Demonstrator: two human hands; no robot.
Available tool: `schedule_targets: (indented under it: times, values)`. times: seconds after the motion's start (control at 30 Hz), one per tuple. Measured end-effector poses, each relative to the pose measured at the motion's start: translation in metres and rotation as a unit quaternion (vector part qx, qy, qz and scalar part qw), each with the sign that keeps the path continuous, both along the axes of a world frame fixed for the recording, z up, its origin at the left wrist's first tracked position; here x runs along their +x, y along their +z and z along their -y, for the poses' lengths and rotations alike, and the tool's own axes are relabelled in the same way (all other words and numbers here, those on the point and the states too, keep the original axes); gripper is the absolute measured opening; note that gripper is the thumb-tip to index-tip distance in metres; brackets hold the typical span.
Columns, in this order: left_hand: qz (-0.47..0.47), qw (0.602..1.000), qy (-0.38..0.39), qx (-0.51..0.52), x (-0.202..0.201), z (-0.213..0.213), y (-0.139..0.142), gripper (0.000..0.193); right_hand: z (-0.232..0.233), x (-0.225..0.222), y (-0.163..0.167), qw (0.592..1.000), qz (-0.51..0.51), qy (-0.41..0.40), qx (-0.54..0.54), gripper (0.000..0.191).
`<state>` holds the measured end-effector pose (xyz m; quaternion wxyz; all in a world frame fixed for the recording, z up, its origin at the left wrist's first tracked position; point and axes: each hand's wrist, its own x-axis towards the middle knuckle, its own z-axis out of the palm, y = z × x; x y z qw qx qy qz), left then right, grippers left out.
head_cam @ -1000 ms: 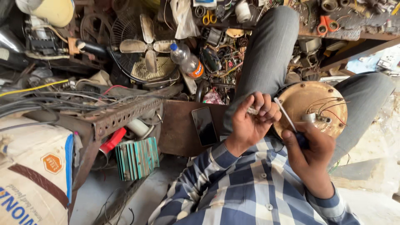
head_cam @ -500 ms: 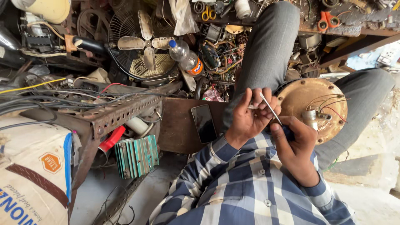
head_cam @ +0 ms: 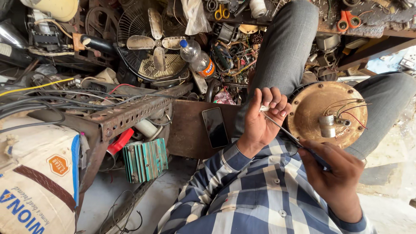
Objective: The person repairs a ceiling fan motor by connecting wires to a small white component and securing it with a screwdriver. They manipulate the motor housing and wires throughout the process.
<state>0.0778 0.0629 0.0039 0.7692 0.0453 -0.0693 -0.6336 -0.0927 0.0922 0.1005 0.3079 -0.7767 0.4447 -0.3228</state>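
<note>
Small pale part pinched in curled left hand, held steady for thin metal-shafted screwdriver. Dark handle clamped in right hand, tip angled into left fist. Round rusty-brown fan motor housing rested between knees, just right.

Blue-white checked shirt, grey trousers, brass-brown motor disc, green finned block

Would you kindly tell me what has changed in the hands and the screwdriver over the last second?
The screwdriver has tilted flatter, its tip still meeting the small part pinched in the left hand. The right hand has drawn back a little toward the body, keeping its grip on the handle. The round motor housing on the lap and the phone stayed put.
</note>
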Motion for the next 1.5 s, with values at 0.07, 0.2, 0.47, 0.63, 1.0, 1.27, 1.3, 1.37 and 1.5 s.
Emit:
schedule_targets:
  times: [0.07,0.2,0.47,0.63,1.0,1.27,1.3,1.37,1.5]
  values:
    - [0.009,1.0,0.007,0.0,-0.001,0.0,0.0,0.042,-0.001,0.003,-0.006,1.0,-0.016,-0.01,-0.006,0.017]
    - [0.033,0.999,0.016,0.006,0.001,-0.001,0.0,0.042,-0.002,0.009,-0.01,1.0,-0.013,-0.016,-0.002,0.016]
    - [0.033,0.999,0.027,0.005,0.001,0.0,0.002,0.042,-0.002,0.014,-0.011,1.0,0.0,-0.017,-0.005,0.014]
    - [0.043,0.998,0.035,0.005,0.002,0.002,0.004,0.042,-0.001,0.013,-0.013,0.999,0.011,-0.023,-0.024,0.015]
    - [0.093,0.994,0.055,0.007,0.002,0.004,0.004,0.042,0.0,0.012,-0.016,1.0,0.008,-0.03,-0.002,0.013]
    - [0.11,0.992,0.059,0.004,0.002,0.004,0.001,0.043,0.001,0.012,-0.013,0.999,0.013,-0.03,0.021,0.013]
    - [0.113,0.992,0.061,0.003,0.002,0.004,0.001,0.043,0.0,0.012,-0.013,0.999,0.011,-0.031,0.025,0.013]
    - [0.127,0.99,0.069,0.0,0.002,0.004,-0.001,0.042,0.0,0.012,-0.012,0.999,0.009,-0.035,0.03,0.014]
    - [0.156,0.983,0.092,-0.006,0.003,0.005,-0.003,0.042,-0.001,0.015,-0.013,0.999,0.002,-0.037,-0.011,0.015]
